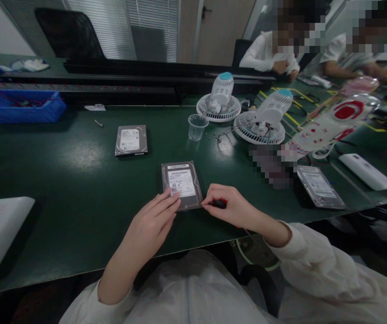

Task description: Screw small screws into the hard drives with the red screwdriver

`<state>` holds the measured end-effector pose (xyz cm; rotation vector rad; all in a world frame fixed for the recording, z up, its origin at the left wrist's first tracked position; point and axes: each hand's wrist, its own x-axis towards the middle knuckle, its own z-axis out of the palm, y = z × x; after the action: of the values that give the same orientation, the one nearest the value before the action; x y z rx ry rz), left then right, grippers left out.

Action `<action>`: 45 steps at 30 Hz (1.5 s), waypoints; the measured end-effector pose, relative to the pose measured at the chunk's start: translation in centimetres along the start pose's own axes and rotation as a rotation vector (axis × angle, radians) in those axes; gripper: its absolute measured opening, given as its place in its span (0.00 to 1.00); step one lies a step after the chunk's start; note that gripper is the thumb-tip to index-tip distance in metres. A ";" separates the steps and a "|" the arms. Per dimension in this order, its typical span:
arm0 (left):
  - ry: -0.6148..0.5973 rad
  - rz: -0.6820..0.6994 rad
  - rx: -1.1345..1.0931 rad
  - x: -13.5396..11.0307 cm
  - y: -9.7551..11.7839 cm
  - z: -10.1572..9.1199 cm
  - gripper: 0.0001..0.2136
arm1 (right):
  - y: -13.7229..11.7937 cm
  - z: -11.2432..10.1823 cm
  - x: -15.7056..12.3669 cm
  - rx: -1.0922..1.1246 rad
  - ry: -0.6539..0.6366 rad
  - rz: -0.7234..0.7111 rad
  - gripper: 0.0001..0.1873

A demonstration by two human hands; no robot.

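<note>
A hard drive point(183, 181) with a white label lies on the green table in front of me. My left hand point(154, 216) rests on its lower left part, fingers stretched out and lying flat. At the drive's lower right corner, the thumb and forefinger of my right hand point(230, 207) are pinched together; anything tiny between them is too small to make out. Tucked in that same hand is a screwdriver point(219, 204) with a black and red handle, its thin shaft seeming to point back under the wrist. A second hard drive point(131, 140) lies farther off to the left.
A clear plastic cup point(197, 128) stands beyond the drive, with small bits beside it. Two white fan parts point(218, 108) sit behind. To the right are a bottle point(328, 126), another hard drive point(320, 186) and a white case point(367, 171). A blue bin point(20, 108) stands far left.
</note>
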<state>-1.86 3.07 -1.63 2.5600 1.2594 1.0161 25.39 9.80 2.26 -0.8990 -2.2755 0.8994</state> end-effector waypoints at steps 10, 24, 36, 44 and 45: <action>0.000 0.004 -0.004 0.0 0.0 -0.1 0.17 | -0.6 0.8 -0.5 -0.131 0.047 -0.064 0.07; -0.005 0.003 -0.006 0.0 0.1 -0.1 0.17 | -0.9 2.3 -1.4 -0.202 0.171 -0.030 0.08; 0.004 0.006 -0.005 0.0 0.1 -0.1 0.17 | -1.1 1.9 -0.9 -0.034 0.164 0.110 0.05; 0.008 0.003 -0.019 0.0 0.1 -0.1 0.18 | -0.8 1.8 -0.8 0.132 0.181 0.220 0.06; 0.005 -0.002 -0.022 0.0 0.0 -0.1 0.18 | -0.9 1.8 -0.8 0.154 0.175 0.245 0.06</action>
<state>-1.87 3.06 -1.51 2.5409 1.2439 1.0312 24.36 7.98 1.55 -1.1552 -1.9491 1.0406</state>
